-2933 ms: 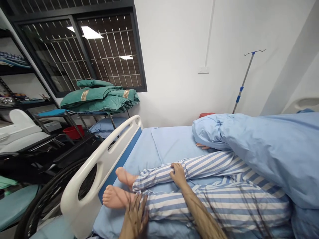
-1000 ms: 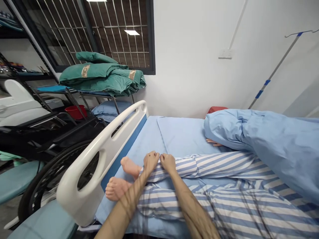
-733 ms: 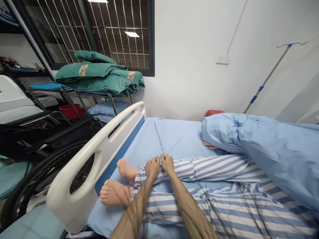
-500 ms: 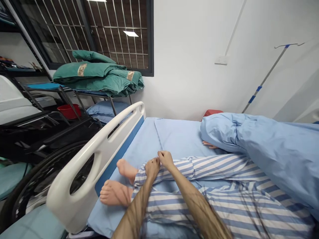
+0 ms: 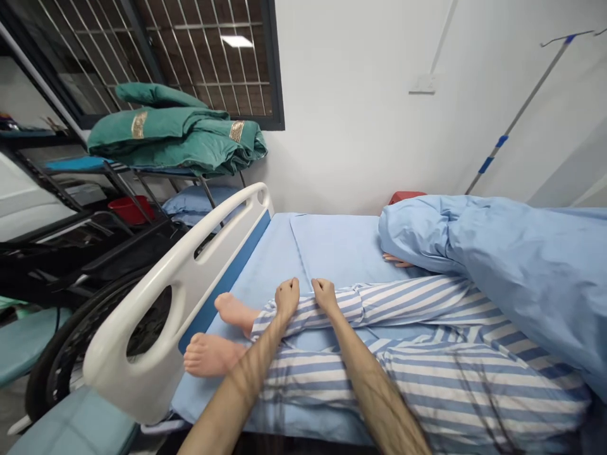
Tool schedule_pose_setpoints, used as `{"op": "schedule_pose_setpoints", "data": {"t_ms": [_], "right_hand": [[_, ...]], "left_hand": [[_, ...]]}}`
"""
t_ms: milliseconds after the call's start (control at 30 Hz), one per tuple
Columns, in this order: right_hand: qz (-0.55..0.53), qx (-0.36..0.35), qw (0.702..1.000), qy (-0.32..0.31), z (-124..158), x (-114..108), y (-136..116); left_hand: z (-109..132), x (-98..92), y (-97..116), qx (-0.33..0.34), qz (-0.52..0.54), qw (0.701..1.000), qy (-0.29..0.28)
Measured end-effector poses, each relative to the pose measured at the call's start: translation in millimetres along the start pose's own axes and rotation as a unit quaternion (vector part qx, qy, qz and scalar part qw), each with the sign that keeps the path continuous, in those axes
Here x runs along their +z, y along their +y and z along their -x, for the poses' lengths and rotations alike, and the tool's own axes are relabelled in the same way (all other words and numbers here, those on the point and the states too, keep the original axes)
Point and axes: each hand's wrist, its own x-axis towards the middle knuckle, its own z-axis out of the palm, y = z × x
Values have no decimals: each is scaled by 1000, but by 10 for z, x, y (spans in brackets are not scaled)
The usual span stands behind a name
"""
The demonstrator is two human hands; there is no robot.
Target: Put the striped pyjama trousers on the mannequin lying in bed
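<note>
The left hand (image 5: 287, 296) and right hand (image 5: 325, 294) are both closing into loose fists, knuckles up, side by side with a small gap between them. The curled fingers are hiding whatever may be inside, so whether either is gripping cloth cannot be told.

Directly at the hands, the striped far trouser leg (image 5: 403, 296) is lying with its long axis running from left to right, crossways to the reach. The left hand is sitting nearer its ankle end, the right hand nearer the knee. On the wearer's side of the hands, the near trouser leg (image 5: 436, 379) is stretching roughly alongside it.

Left of the hands, the far foot (image 5: 234, 311) and near foot (image 5: 213, 355) are pointing toward the footboard (image 5: 183, 256). To their right, a blue quilt (image 5: 521, 253) is covering the upper body.

Beyond and to the left, green bedding (image 5: 175, 134) is showing gold patterned bands; no brand or writing is reading clearly anywhere.
</note>
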Motion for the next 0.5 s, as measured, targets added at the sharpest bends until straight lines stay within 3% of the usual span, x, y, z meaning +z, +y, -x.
{"op": "schedule_pose_setpoints", "data": {"t_ms": [100,167,333,500], "right_hand": [[-9,5,1000,10,-44,-12,-22],[-8,7,1000,17,-53,-7,-17],[11,12,1000,12,3,22,-18],[40,-9,999,-12,4,-117,-168]], "left_hand": [[-69,44,226,14,116,993,35],[-37,157,292,10,127,991,30],[182,430,200,-5,-17,1000,-23],[236,406,184,32,-137,989,-51]]}}
